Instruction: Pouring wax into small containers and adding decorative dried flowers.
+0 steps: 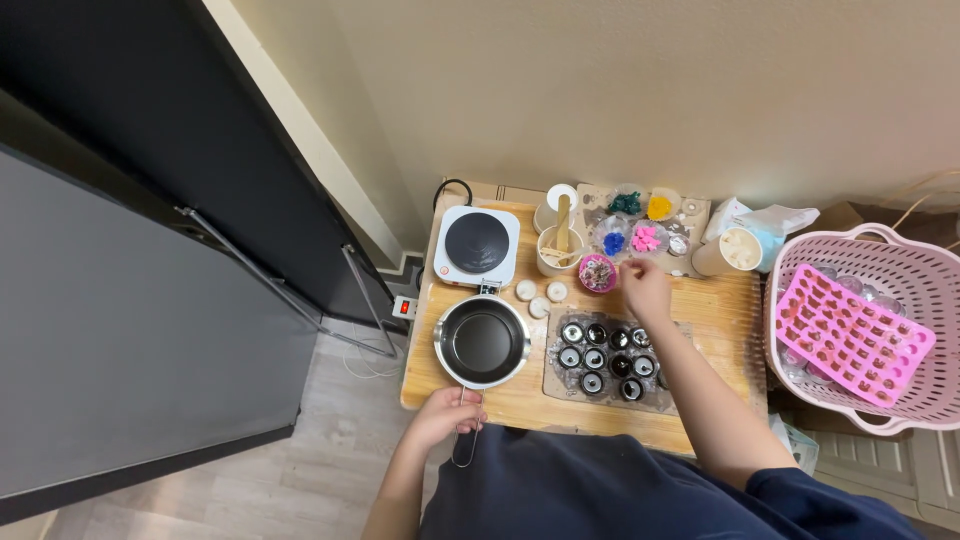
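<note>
saucepan (482, 342) on wooden table (715, 312), wire handle gripped by left hand (445, 412) fingers; right hand (643, 286) beside pink bowl (598, 273), fingers pinched, contents unclear; small dark cups (605, 360) below.

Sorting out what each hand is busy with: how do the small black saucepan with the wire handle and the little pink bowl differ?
The black saucepan is larger and looks empty; the pink bowl is small and filled with mixed bits. The saucepan has a wire handle, gripped by the left hand; the bowl has none, and the right hand hovers beside it. Both are round, upright and on the wooden table.
</note>
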